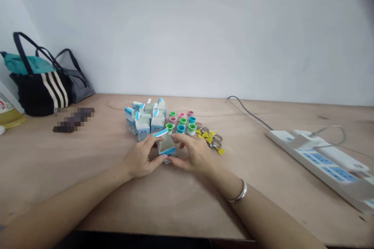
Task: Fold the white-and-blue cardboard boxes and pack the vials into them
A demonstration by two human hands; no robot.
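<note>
A small blue-and-white cardboard box [166, 144] with its top flaps up is between my hands, its mouth facing me so the grey inside shows. My left hand [143, 157] grips its left side, thumb low at the front and fingers behind. On the other side, my right hand [195, 153] holds it with thumb and index finger near its right edge. Just beyond stand several similar boxes [143, 128] with open tops. Next to them are several small cylinders with green, pink and blue rims [182, 121]. Metal hose clamps with yellow tabs [209, 138] lie right of these.
A white power strip [315, 163] with plugs and a grey cable [251, 113] lies on the right. At the back left sit a black bag with white stripes [43, 89] and a striped grey bag [80, 83]. A blurred dark object [74, 120] lies before them on the wooden table [96, 155].
</note>
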